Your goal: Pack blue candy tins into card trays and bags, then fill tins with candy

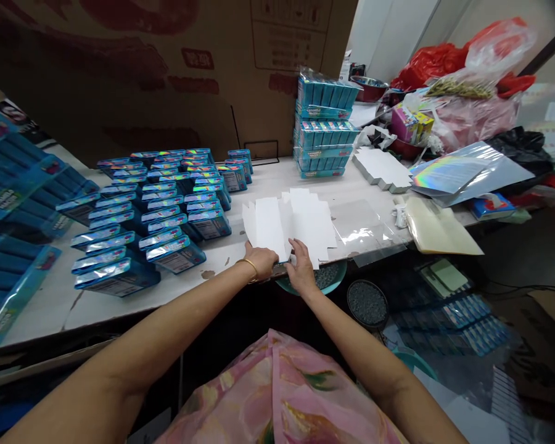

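Observation:
A white cardboard box blank (pixel 271 222), partly folded, lies on the table in front of me. My left hand (pixel 261 259), with a bracelet at the wrist, has its fingers curled onto the blank's near end. Close beside it, my right hand (pixel 300 268) has thumb and fingers bent around the same near edge. Both hands are at the table's front edge, almost meeting. Another flat white blank (pixel 312 222) lies under or against the first on the right. A sheet of clear plastic film (pixel 358 228) is spread further right.
Rows of small blue boxes (pixel 171 250) stand on the left. Wrapped blue packs (pixel 326 132) are stacked at the back, more at far left (pixel 9 203). White blanks (pixel 383 166) and shiny sheets (pixel 472 169) lie right. Basins of grey pellets (pixel 367 302) sit below the table edge.

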A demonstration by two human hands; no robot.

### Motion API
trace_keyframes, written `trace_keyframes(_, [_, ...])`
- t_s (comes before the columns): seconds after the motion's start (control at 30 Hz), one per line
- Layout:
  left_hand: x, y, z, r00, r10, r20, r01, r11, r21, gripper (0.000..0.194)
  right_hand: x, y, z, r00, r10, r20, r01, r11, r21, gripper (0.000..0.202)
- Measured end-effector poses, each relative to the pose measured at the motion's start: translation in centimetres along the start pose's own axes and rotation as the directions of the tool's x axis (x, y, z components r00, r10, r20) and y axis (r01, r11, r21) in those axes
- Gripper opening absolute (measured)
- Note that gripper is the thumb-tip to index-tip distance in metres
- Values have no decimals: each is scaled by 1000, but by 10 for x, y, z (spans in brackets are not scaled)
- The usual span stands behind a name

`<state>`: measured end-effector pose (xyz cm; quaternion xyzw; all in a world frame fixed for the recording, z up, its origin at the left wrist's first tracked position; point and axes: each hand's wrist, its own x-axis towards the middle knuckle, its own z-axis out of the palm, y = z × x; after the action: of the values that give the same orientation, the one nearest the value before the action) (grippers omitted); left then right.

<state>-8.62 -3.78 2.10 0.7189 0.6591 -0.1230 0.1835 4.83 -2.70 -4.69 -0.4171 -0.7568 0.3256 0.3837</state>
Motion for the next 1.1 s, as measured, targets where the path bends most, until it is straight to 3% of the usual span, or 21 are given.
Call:
trace_keyframes(0.13, [8,4,-10,985,-33,171,36,999,-20,24,1,8,2,996,64,67,-68,996,53,67])
trace_keyframes(0.23, [4,2,-9,973,-33,229,42,999,-32,22,-6,10,-1,984,111,142,-121,990,67,75])
trace_keyframes(0.37, [-15,-9,-3,952,65,300,-34,994,-106,32,-6,2,-25,956,-3,294,-17,998,63,94])
trace_keyframes(0.43, [-28,-21,-3,973,139,183,-106,978,-180,38,8,-4,-41,952,-76,297,67,997,39,83])
trace_keyframes(0.5, [-37,-36,-7,991,94,-91,-111,972,-206,40,32,-8,-51,979,-69,192,77,996,-34,62])
trace_keyframes(0.57, [-36,-53,-15,934,-49,-355,-29,977,-212,44,66,-7,-52,998,12,66,-2,989,-147,55])
trace_keyframes(0.6, [-31,-61,-19,896,-124,-425,25,973,-230,47,84,-6,-49,997,61,37,-52,977,-207,56])
trace_keyframes(0.67, [-13,-75,-26,861,-250,-443,104,939,-328,49,117,-2,-39,984,168,64,-140,938,-316,60])
trace_keyframes(0.8, [33,-92,-27,867,-411,-281,161,766,-622,44,149,6,-19,921,356,158,-258,862,-436,54])
trace_keyframes(0.93, [44,-94,-4,879,-423,-219,132,657,-743,45,120,11,-9,920,301,252,-194,907,-373,58])
trace_keyframes(1.1, [4,-90,35,892,-429,-144,136,559,-818,47,58,9,-7,921,113,373,-56,985,-161,61])
